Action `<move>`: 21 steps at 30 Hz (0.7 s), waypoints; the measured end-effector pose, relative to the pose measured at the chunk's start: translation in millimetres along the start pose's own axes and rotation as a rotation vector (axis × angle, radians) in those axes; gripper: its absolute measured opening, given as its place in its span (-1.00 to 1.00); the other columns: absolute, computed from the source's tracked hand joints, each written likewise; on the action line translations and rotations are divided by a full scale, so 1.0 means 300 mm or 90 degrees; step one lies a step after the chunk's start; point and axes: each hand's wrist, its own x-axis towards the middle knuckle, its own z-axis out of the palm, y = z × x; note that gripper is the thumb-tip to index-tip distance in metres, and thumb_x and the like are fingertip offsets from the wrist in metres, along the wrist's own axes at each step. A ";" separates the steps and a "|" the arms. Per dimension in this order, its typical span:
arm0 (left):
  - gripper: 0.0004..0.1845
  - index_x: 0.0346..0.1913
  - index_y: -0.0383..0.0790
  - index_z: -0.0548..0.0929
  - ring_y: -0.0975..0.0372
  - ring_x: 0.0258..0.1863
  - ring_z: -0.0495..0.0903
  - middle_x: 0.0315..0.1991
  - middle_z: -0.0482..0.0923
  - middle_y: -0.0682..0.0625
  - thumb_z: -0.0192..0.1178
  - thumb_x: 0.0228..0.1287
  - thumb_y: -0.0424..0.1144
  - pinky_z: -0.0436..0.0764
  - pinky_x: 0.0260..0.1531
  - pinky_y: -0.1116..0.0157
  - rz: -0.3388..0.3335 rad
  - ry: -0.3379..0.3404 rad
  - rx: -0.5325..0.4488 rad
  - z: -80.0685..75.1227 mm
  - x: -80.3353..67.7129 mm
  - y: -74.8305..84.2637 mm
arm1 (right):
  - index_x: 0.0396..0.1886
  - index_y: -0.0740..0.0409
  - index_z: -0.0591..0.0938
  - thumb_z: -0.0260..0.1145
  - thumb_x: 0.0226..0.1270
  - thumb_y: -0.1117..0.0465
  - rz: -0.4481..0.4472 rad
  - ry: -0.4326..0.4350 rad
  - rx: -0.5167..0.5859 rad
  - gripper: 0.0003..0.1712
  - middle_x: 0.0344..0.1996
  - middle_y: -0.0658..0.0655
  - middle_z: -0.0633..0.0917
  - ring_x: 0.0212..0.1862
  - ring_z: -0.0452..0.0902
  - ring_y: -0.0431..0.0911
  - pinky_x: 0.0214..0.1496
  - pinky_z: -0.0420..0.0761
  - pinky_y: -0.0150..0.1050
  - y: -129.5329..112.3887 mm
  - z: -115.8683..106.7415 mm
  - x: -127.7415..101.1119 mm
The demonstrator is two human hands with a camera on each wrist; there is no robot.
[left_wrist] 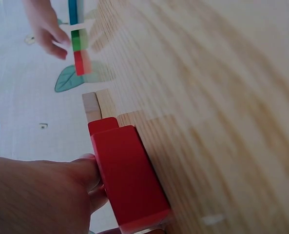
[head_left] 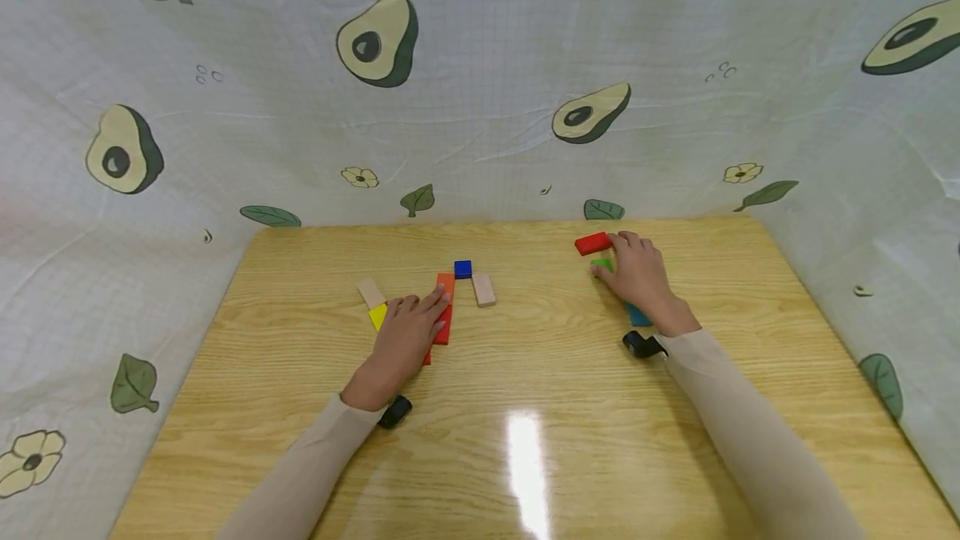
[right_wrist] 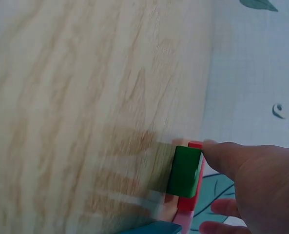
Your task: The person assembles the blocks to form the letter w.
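Note:
My left hand (head_left: 405,333) lies over the blocks at centre left, fingertips on an orange block (head_left: 446,279) and a red block (head_left: 443,333) in line with it. Partly under that hand, another red block (head_left: 427,357) shows; a large red block (left_wrist: 129,175) fills the middle of the left wrist view beside the fingers. At the far right, my right hand (head_left: 637,272) has its fingertips right at a red block (head_left: 591,244). Its thumb is beside a green block (right_wrist: 184,170), and a blue block (head_left: 640,318) lies below the palm, partly hidden.
Left of my left hand lie a yellow block (head_left: 378,316) and a plain wood block (head_left: 371,292). A small dark blue block (head_left: 463,269) and a pale wood block (head_left: 483,290) stand right of the orange one. A patterned cloth (head_left: 480,123) hangs behind the wooden table (head_left: 540,373).

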 end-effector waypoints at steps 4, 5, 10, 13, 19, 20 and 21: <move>-0.55 0.29 -0.12 0.42 -0.03 0.08 0.40 0.32 0.27 0.00 0.06 0.37 -0.15 0.29 0.08 0.01 -0.002 0.000 -0.007 -0.002 -0.001 0.002 | 0.26 0.39 0.33 0.30 0.22 -0.01 0.009 -0.012 -0.004 -0.23 0.19 0.46 0.31 0.15 0.18 0.38 0.16 0.14 0.26 0.010 0.009 0.013; -0.55 0.29 -0.12 0.42 -0.03 0.08 0.40 0.32 0.28 0.00 0.06 0.37 -0.15 0.29 0.08 0.00 -0.001 0.000 -0.008 -0.003 -0.001 0.003 | 0.26 0.39 0.33 0.30 0.22 -0.01 0.011 -0.014 -0.004 -0.23 0.19 0.46 0.31 0.15 0.18 0.38 0.17 0.14 0.26 0.011 0.010 0.016; -0.55 0.29 -0.12 0.43 -0.03 0.07 0.40 0.32 0.28 -0.01 0.06 0.37 -0.14 0.30 0.07 0.01 -0.003 -0.001 -0.015 -0.005 -0.002 0.003 | 0.24 0.41 0.35 0.28 0.24 -0.01 0.007 -0.022 -0.009 -0.26 0.16 0.45 0.34 0.15 0.18 0.39 0.16 0.14 0.26 0.011 0.012 0.030; -0.54 0.30 -0.12 0.41 -0.02 0.07 0.39 0.33 0.26 0.00 0.05 0.38 -0.14 0.29 0.09 0.01 -0.005 -0.008 -0.016 -0.006 -0.002 0.003 | 0.23 0.41 0.36 0.27 0.25 -0.01 0.002 -0.030 -0.017 -0.27 0.15 0.44 0.36 0.14 0.18 0.39 0.16 0.15 0.26 0.006 0.011 0.035; -0.55 0.28 -0.13 0.43 -0.03 0.06 0.41 0.31 0.29 -0.01 0.07 0.36 -0.14 0.30 0.07 0.01 0.000 0.003 -0.009 -0.008 -0.001 0.002 | 0.22 0.41 0.39 0.26 0.26 -0.02 -0.001 -0.045 -0.019 -0.30 0.16 0.40 0.37 0.16 0.17 0.37 0.17 0.12 0.25 -0.008 0.014 0.041; -0.55 0.28 -0.12 0.44 -0.03 0.06 0.41 0.31 0.29 -0.01 0.07 0.36 -0.15 0.31 0.07 0.01 0.000 0.006 -0.009 -0.008 -0.001 0.002 | 0.22 0.40 0.39 0.26 0.26 -0.02 -0.001 -0.047 -0.016 -0.29 0.17 0.39 0.37 0.17 0.16 0.36 0.18 0.11 0.24 -0.011 0.016 0.042; -0.56 0.27 -0.13 0.44 -0.03 0.06 0.41 0.31 0.30 -0.01 0.07 0.36 -0.15 0.31 0.07 0.01 0.001 0.007 -0.010 -0.010 -0.002 0.003 | 0.23 0.40 0.39 0.26 0.26 -0.02 -0.002 -0.048 -0.014 -0.29 0.17 0.38 0.37 0.17 0.16 0.35 0.18 0.11 0.24 -0.013 0.016 0.044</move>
